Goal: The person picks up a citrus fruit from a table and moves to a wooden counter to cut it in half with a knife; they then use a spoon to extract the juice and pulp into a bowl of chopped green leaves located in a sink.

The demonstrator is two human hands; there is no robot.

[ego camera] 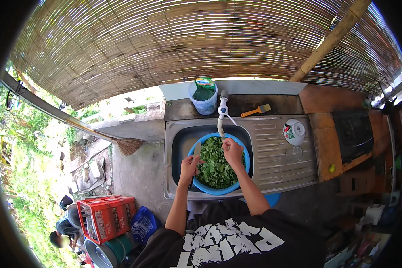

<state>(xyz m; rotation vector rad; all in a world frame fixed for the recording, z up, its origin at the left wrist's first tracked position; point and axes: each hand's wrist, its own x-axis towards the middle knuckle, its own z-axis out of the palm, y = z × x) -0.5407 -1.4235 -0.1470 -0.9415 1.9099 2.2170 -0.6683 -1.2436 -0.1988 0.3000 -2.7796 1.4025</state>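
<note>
A blue plastic basin (205,190) filled with chopped green leaves (217,164) sits in the stainless steel sink (184,134). My left hand (189,167) is at the basin's left rim, closed around a knife (197,150) whose blade points up and away from me. Over the right part of the leaves, my right hand (232,150) is raised just below the mouth of the tap (222,112), its fingers bent together. Whether a small piece is pinched between those fingertips, I cannot tell.
A plastic bucket (204,105) with a green packet and a brush (256,110) lie behind the sink. An upturned bowl (293,132) and a clear glass (296,153) are on the drainboard. At left are a broom (127,144) and red bottle crate (107,217); another person (65,231) is beyond.
</note>
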